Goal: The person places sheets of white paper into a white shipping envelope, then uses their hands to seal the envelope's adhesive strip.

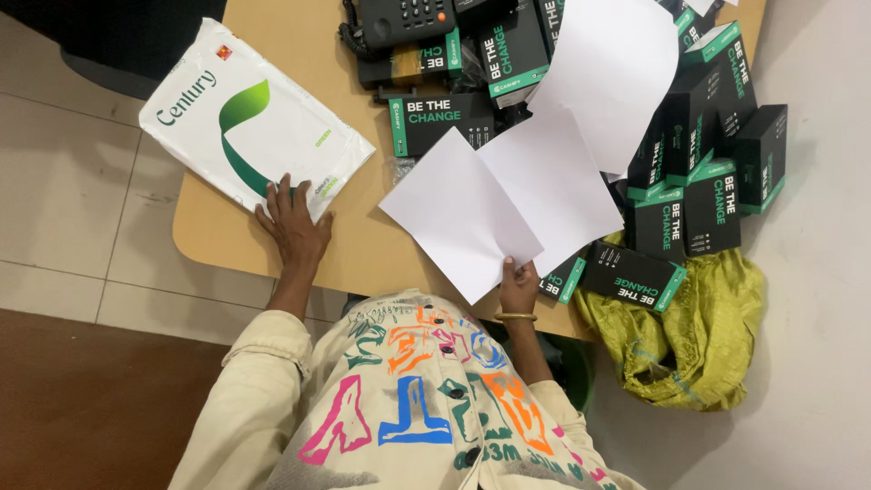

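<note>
Paper sheet (463, 213): white and blank, lying flat on the table (363, 245) in front of the person, its near corner pinched in the right hand (519, 286)
Right hand: arm reaching up from the lap with a gold bangle (515, 317) at the wrist; the fingers (510, 266) are closed over the sheet's near edge — thumb and fingertips gripping the paper
Sheet against fingers: only the bottom corner sits between them; the rest of the sheet spreads away from the hand, toward the far side of the table
Other sheets (581, 136): more white pages overlap just behind and to the right of the held one, partly covering the boxes
Left hand (292, 227): arm stretched forward, palm down, fingers spread flat — they rest on the near edge of the paper ream (249, 122) and the table beside it, pressing rather than gripping
Paper ream: white wrapped pack with a green leaf mark, lying tilted at the table's left corner
Boxes (699, 172): many small black-and-green cartons heaped along the far and right side
Telephone (404, 20): black desk set at the far edge
Bag (689, 336): yellow-green cloth, slumped at the table's right end
Sleeve (263, 390): cream jacket with bright painted letters
</note>
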